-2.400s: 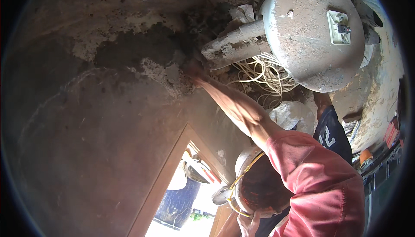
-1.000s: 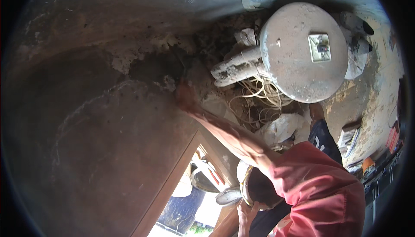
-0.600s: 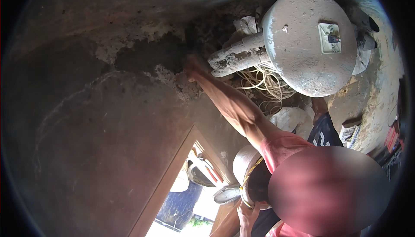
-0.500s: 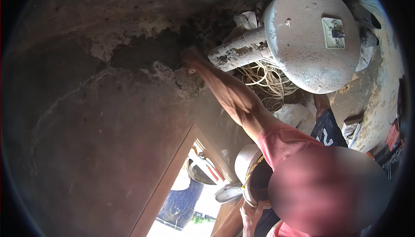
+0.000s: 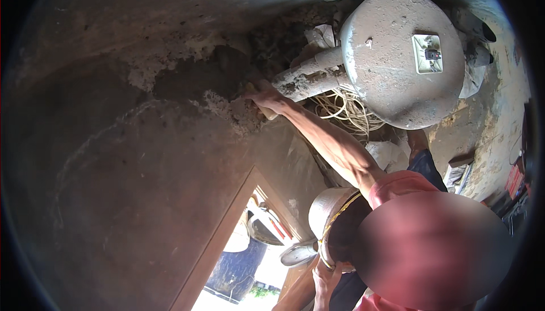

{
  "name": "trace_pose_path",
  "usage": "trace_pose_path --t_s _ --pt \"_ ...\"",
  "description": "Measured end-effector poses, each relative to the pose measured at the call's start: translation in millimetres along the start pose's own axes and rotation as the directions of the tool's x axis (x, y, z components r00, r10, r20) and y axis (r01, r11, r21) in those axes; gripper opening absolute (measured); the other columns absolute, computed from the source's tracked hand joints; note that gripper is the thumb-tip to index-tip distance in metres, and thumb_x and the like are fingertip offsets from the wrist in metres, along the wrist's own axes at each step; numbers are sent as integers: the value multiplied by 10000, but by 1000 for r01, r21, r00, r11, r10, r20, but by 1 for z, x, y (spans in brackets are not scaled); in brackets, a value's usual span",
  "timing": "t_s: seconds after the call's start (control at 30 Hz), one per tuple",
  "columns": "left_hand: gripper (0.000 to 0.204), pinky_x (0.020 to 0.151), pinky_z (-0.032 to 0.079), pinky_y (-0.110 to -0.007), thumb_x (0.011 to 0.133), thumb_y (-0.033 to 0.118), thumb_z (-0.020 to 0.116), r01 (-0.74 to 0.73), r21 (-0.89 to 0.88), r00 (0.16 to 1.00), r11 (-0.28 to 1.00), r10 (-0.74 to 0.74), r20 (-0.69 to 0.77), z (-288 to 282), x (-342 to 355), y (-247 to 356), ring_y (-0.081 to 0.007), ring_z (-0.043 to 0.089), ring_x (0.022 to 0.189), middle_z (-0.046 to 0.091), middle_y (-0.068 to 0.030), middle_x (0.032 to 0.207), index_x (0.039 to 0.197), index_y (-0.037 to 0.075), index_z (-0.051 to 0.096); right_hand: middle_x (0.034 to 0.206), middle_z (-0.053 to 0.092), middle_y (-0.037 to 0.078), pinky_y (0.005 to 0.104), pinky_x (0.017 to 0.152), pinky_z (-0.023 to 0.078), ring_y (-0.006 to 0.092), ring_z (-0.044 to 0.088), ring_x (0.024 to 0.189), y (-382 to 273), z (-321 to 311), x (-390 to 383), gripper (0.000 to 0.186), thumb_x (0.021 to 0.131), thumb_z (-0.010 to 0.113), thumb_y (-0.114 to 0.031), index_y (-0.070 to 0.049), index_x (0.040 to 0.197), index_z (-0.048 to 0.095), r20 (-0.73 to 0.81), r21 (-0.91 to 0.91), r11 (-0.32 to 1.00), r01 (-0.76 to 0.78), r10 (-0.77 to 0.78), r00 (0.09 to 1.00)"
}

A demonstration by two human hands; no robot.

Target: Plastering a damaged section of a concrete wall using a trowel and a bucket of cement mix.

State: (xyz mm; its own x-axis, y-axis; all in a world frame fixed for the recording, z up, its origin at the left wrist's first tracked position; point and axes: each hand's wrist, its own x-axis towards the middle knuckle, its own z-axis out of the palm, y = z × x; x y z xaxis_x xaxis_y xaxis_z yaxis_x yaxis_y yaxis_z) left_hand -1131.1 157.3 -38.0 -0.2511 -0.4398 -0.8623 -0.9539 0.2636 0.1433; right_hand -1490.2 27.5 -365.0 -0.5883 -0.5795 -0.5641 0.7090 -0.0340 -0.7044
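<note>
My right hand (image 5: 264, 96) reaches across to the wall (image 5: 142, 180), closed round the pale handle (image 5: 269, 113) of a trowel. Its blade is hard to make out against the dark, damp-looking patch of mortar (image 5: 190, 78). Rough, crumbly material edges that patch. Lower down, my left hand (image 5: 327, 277) grips the rim of a pale, bucket-like vessel (image 5: 325, 209) with a yellow cord along its edge. The vessel is tilted and dark inside; its contents cannot be seen. A blurred oval covers much of my red shirt (image 5: 397, 183).
A large rounded grey body (image 5: 392, 84) bearing a white switch plate (image 5: 419, 55) juts out at upper right. A crusted pipe (image 5: 309, 78) joins it, above a coil of pale cable (image 5: 352, 112). A framed opening (image 5: 210, 243) at the bottom shows a blue drum (image 5: 235, 271) outside.
My right hand has shifted slightly right and down along the wall, showing more of the handle. My left hand keeps its grip on the vessel. The whole view has tilted a little.
</note>
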Motion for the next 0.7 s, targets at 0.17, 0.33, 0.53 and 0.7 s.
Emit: trace_pose_path --t_s 0.17,0.33,0.53,0.7 --pt "292 642 521 -399 748 174 652 -60 8 998 998 60 -26 -2 5 6 -337 674 695 663 -182 735 972 -8 608 746 529 15 263 425 462 98 523 549 -32 -19 -58 446 890 606 -160 -146 1306 448 -97 320 941 -113 151 984" --pt "272 633 511 -402 737 151 650 -86 56 995 995 88 -41 -6 7 11 -338 662 667 649 -180 711 954 -8 612 737 526 -1 250 421 445 87 517 560 -25 -26 -83 462 890 604 -145 -143 1320 435 -299 315 945 90 8 954" --pt "226 595 503 -405 724 127 640 -146 9 983 989 146 -107 -4 7 7 -341 645 620 637 -185 691 895 -17 610 950 613 115 326 641 492 214 591 759 -42 8 -92 469 903 524 -85 -15 1348 392 -631 -69 966 250 -237 739" --pt "267 620 500 -430 723 145 636 -112 31 993 993 112 -32 -4 9 0 -380 638 661 635 -203 707 933 -16 594 1127 577 245 488 748 489 381 607 948 -79 51 -72 398 899 460 -141 -38 1279 398 -31 -381 858 -344 360 932"
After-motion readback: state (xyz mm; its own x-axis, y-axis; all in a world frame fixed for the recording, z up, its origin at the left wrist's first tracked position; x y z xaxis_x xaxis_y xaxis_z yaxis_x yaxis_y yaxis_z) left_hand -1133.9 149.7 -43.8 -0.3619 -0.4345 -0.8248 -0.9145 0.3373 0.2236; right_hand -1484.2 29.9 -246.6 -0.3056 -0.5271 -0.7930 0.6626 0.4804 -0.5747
